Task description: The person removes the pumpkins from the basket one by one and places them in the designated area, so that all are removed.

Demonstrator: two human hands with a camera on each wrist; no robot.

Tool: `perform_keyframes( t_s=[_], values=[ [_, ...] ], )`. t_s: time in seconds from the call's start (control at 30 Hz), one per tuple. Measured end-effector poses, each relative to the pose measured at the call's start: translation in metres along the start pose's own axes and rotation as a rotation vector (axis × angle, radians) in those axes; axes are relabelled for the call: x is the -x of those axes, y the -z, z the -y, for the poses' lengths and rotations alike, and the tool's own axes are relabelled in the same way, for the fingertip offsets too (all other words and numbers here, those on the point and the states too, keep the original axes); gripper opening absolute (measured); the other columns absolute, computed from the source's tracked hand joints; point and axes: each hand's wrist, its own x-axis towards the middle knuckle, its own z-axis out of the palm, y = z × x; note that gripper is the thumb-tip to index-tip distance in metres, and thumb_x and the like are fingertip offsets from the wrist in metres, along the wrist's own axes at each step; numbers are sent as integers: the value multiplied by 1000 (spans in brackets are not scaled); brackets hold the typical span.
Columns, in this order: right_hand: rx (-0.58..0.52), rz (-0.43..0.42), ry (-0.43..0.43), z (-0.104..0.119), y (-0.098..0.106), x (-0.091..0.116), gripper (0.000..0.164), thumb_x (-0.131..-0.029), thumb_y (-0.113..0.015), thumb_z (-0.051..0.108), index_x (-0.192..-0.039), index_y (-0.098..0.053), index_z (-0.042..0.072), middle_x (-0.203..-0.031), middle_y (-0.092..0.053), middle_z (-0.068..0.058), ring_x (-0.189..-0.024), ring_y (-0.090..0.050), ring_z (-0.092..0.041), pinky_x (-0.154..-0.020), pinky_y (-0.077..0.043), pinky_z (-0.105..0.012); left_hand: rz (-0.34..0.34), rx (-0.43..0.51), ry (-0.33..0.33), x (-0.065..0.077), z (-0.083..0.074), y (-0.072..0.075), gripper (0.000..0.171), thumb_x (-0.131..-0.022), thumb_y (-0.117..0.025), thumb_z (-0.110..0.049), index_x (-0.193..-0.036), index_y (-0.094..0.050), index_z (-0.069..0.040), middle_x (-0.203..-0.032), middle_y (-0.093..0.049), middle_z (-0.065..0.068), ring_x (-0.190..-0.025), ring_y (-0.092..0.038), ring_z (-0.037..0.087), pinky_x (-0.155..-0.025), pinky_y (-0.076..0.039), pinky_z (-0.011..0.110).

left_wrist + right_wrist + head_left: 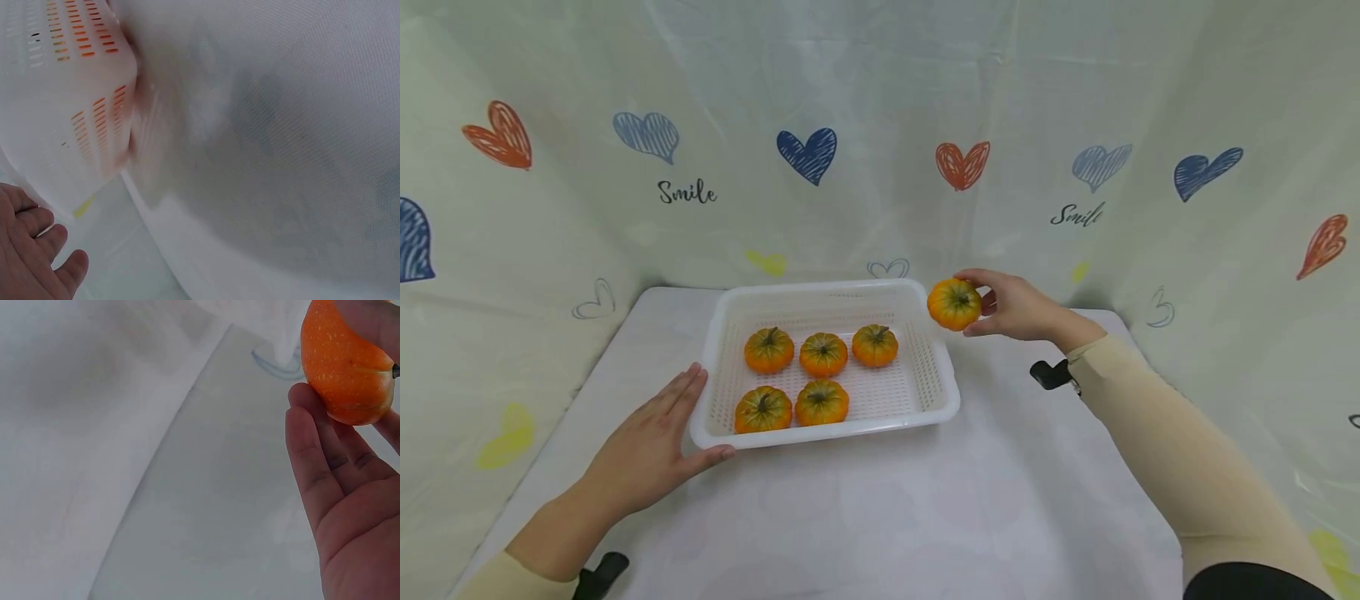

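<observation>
In the head view a small orange pumpkin [954, 304] is pinched between the thumb and fingers of my right hand [1018, 308], just beyond the basket's far right corner. The same pumpkin [347, 369] shows its smooth orange side in the right wrist view. My left hand [643, 450] rests with straight fingers against the left rim of a white plastic basket [880, 425]. Inside lie several more pumpkins, three in a back row, with one [823, 355] in its middle, and two in front, one of them [763, 409] at the left. The left wrist view shows the basket's slotted wall [56, 119].
A white cloth covers the table [865, 517]. Behind and at both sides hangs a pale curtain [880, 75] printed with hearts and the word Smile. Dark straps [1051, 375] sit at the wrists.
</observation>
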Motion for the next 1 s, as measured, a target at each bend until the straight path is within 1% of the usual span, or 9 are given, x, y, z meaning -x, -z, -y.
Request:
perform_keyframes(
  t_s=[0.13,0.23,0.3,0.43,0.5,0.6,0.7,0.8,1.0],
  values=[
    [-40,5,-113,-25,3,-2,86,-81,-86,22,-153,-38,17,-146,-44,-13,-107,-58,-31,-90,-56,-41,6,0,7,1,0,1,118,-78,-74,-64,-155,-20,7,-157,-26,28,-141,-28,45,-108,-31,64],
    [-67,11,-191,-45,-3,-6,85,-82,-85,24,-153,-37,16,-148,-41,-17,-110,-56,-34,-91,-55,-43,8,1,7,1,0,1,118,-79,-73,-64,-155,-19,7,-158,-25,27,-142,-28,44,-108,-31,64],
    [-71,9,-238,-58,-10,-10,84,-83,-84,24,-152,-37,16,-148,-41,-17,-112,-55,-34,-93,-54,-44,9,2,5,1,0,1,117,-79,-73,-64,-155,-18,7,-158,-25,27,-142,-28,44,-108,-31,64],
    [-65,22,-284,-80,-26,-15,81,-84,-82,21,-151,-38,11,-145,-43,-21,-117,-51,-37,-99,-48,-50,12,8,6,1,0,1,117,-79,-73,-64,-155,-19,7,-159,-25,27,-142,-28,44,-108,-31,64],
    [-59,28,-292,-88,-33,-17,82,-84,-82,22,-151,-38,9,-144,-44,-23,-121,-49,-38,-103,-45,-53,14,11,8,1,0,0,117,-80,-73,-64,-155,-18,7,-159,-24,26,-142,-28,44,-108,-31,64],
    [-39,34,-290,-96,-43,-22,84,-82,-84,27,-151,-39,7,-143,-46,-24,-126,-46,-39,-107,-39,-56,13,9,9,2,0,0,117,-80,-73,-64,-155,-18,7,-159,-24,27,-142,-28,44,-108,-30,64],
    [-21,39,-291,-101,-50,-26,86,-81,-84,30,-150,-39,8,-142,-48,-24,-127,-46,-39,-108,-37,-56,12,5,12,2,0,0,117,-80,-72,-64,-155,-18,7,-159,-24,26,-142,-28,44,-108,-30,64],
    [-12,45,-301,-102,-54,-29,85,-81,-84,31,-150,-39,8,-142,-48,-24,-127,-46,-39,-109,-36,-56,23,6,24,2,0,-1,118,-80,-72,-65,-156,-16,5,-159,-23,26,-143,-26,44,-108,-30,64],
    [-48,45,-326,-100,-58,-32,85,-83,-83,30,-150,-38,7,-143,-46,-24,-125,-46,-40,-108,-38,-57,34,12,28,0,0,-2,118,-80,-71,-66,-157,-14,4,-160,-22,26,-142,-26,44,-108,-31,65]
  ],
)
